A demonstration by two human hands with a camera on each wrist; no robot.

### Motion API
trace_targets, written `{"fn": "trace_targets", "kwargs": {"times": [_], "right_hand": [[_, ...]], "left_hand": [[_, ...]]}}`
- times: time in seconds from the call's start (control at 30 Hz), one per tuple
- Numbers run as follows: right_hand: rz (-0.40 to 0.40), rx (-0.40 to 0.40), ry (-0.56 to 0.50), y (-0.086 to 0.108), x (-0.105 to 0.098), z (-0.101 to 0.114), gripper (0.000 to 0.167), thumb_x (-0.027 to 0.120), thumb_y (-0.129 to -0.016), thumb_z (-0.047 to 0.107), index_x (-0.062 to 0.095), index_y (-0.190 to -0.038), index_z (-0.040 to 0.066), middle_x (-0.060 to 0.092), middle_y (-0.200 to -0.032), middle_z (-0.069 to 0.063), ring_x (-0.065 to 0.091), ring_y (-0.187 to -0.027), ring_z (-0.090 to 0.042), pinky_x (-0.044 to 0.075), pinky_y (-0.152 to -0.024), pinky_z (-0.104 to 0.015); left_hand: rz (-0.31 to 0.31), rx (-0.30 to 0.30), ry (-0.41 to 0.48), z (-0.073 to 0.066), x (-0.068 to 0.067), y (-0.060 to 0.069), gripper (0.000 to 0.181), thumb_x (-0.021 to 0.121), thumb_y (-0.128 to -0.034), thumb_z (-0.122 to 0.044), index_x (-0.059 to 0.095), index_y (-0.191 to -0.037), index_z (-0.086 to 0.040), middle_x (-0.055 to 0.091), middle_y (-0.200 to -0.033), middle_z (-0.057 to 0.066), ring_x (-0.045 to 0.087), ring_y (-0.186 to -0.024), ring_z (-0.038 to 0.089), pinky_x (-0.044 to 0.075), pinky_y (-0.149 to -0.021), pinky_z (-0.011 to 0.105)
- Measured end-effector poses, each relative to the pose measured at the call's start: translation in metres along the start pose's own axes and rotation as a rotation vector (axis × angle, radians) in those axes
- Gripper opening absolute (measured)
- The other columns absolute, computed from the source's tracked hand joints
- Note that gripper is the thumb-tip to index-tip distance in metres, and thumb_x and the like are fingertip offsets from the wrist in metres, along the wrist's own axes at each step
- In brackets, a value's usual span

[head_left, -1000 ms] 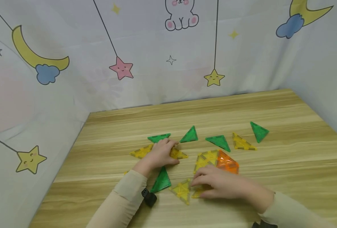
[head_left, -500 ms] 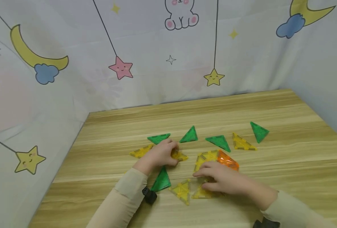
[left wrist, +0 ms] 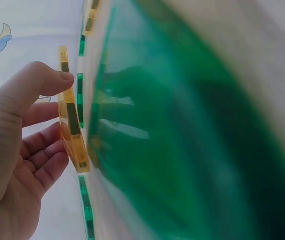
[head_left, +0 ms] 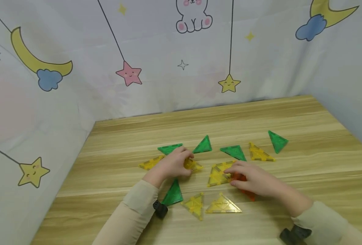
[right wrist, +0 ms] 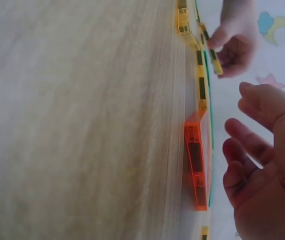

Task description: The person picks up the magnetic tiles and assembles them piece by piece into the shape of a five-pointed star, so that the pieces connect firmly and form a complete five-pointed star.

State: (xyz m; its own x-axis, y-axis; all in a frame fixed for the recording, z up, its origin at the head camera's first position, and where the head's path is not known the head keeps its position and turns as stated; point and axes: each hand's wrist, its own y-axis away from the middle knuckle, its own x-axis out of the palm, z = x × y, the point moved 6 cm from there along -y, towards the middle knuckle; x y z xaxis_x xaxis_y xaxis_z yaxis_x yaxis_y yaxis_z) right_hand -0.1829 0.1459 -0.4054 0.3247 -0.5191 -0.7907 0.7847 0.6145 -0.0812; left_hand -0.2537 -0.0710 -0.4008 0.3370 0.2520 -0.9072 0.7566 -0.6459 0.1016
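Note:
The left hand (head_left: 174, 164) pinches a yellow triangular tile (left wrist: 71, 117) between thumb and fingers, its edge showing in the left wrist view. The right hand (head_left: 256, 178) hovers over the joined yellow tiles (head_left: 216, 176) and the orange tiles (right wrist: 196, 165), partly covering the orange ones in the head view. Its fingers are loosely bent and hold nothing in the right wrist view. Nearer the front lie two separate yellow triangles, one (head_left: 194, 205) left of the other (head_left: 224, 205). A green triangle (head_left: 173, 194) lies below the left hand.
Several green triangles, one (head_left: 203, 144) behind the left hand and another (head_left: 278, 141) at the right, lie toward the back of the wooden table (head_left: 132, 132). A yellow triangle (head_left: 259, 153) lies between green ones. A patterned cloth (head_left: 168, 92) hangs behind the table.
The right hand has moved up and right from the front yellow triangle, which is now uncovered, to above the orange tiles. The left hand has stayed nearly in place with its yellow tile.

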Motion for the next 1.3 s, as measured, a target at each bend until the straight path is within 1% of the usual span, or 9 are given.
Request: {"fn": "trace_targets", "kwargs": {"times": [0.23,0.37,0.47,0.67,0.77,0.9,1.0,1.2,1.3], "right_hand": [[-0.001,0.022,0.005,0.001,-0.002,-0.003,0.035,0.061,-0.092,0.03,0.061,-0.122,0.014,0.056,-0.114,0.002,0.055,-0.095,-0.013,0.047,-0.081,-0.038],[-0.006,0.048,-0.003,0.002,-0.001,-0.006,0.035,0.062,-0.091,0.03,0.061,-0.122,0.013,0.056,-0.118,-0.001,0.051,-0.115,-0.03,0.042,-0.091,-0.048],[-0.015,0.064,0.001,0.003,-0.001,-0.009,0.036,0.062,-0.091,0.031,0.061,-0.122,0.013,0.057,-0.121,-0.003,0.046,-0.121,-0.035,0.04,-0.093,-0.051],[0.0,0.082,0.009,0.006,-0.003,-0.014,0.04,0.061,-0.091,0.034,0.059,-0.125,0.012,0.056,-0.12,-0.002,0.054,-0.105,-0.021,0.046,-0.085,-0.041],[0.015,0.075,0.031,0.008,-0.003,-0.017,0.039,0.063,-0.091,0.032,0.06,-0.124,0.012,0.056,-0.119,-0.003,0.055,-0.104,-0.021,0.047,-0.082,-0.039],[0.026,0.048,0.068,0.011,-0.003,-0.019,0.035,0.066,-0.089,0.028,0.062,-0.12,0.014,0.056,-0.117,-0.002,0.054,-0.103,-0.022,0.047,-0.082,-0.039],[0.031,0.046,0.07,0.015,-0.002,-0.023,0.035,0.066,-0.088,0.029,0.062,-0.119,0.013,0.056,-0.116,0.0,0.054,-0.104,-0.021,0.046,-0.083,-0.038],[0.01,0.072,0.048,0.024,-0.007,-0.03,0.037,0.069,-0.086,0.03,0.062,-0.119,0.013,0.056,-0.114,0.003,0.052,-0.099,-0.016,0.046,-0.079,-0.032],[0.005,0.069,0.052,0.029,-0.011,-0.031,0.037,0.069,-0.086,0.03,0.062,-0.118,0.013,0.055,-0.117,0.002,0.052,-0.101,-0.015,0.046,-0.081,-0.032]], "left_hand": [[0.008,0.004,-0.022,0.003,0.003,0.0,0.044,0.072,-0.0815,-0.023,0.057,-0.12,-0.007,0.048,-0.106,0.003,0.046,-0.091,0.016,0.043,-0.079,0.033],[0.008,0.002,-0.011,0.005,0.003,0.0,0.043,0.072,-0.0819,-0.022,0.057,-0.12,-0.007,0.049,-0.107,0.004,0.048,-0.094,0.018,0.044,-0.082,0.034],[0.016,-0.004,-0.007,0.006,0.004,0.0,0.044,0.072,-0.0827,-0.023,0.056,-0.121,-0.007,0.05,-0.109,0.004,0.049,-0.104,0.022,0.043,-0.088,0.036],[0.021,-0.007,0.001,0.009,0.005,0.0,0.047,0.071,-0.0841,-0.025,0.054,-0.125,-0.008,0.051,-0.12,0.008,0.036,-0.129,0.032,0.035,-0.101,0.042],[0.013,-0.017,0.024,0.012,0.005,0.002,0.052,0.07,-0.0844,-0.027,0.051,-0.129,-0.008,0.051,-0.124,0.008,0.037,-0.129,0.03,0.034,-0.102,0.042],[0.013,-0.035,0.061,0.018,0.005,0.005,0.057,0.07,-0.0839,-0.03,0.048,-0.132,-0.009,0.052,-0.121,0.005,0.047,-0.114,0.021,0.039,-0.096,0.038],[0.015,-0.028,0.085,0.02,0.005,0.009,0.059,0.071,-0.0833,-0.029,0.047,-0.134,-0.009,0.052,-0.119,0.006,0.048,-0.108,0.02,0.04,-0.092,0.038],[-0.041,-0.011,0.167,0.022,-0.001,0.014,0.065,0.073,-0.0828,-0.025,0.043,-0.137,-0.005,0.051,-0.125,0.012,0.049,-0.114,0.026,0.042,-0.093,0.04],[-0.075,-0.021,0.169,0.025,-0.006,0.017,0.067,0.073,-0.0825,-0.025,0.042,-0.138,-0.003,0.052,-0.126,0.014,0.048,-0.116,0.028,0.041,-0.093,0.041]]}}
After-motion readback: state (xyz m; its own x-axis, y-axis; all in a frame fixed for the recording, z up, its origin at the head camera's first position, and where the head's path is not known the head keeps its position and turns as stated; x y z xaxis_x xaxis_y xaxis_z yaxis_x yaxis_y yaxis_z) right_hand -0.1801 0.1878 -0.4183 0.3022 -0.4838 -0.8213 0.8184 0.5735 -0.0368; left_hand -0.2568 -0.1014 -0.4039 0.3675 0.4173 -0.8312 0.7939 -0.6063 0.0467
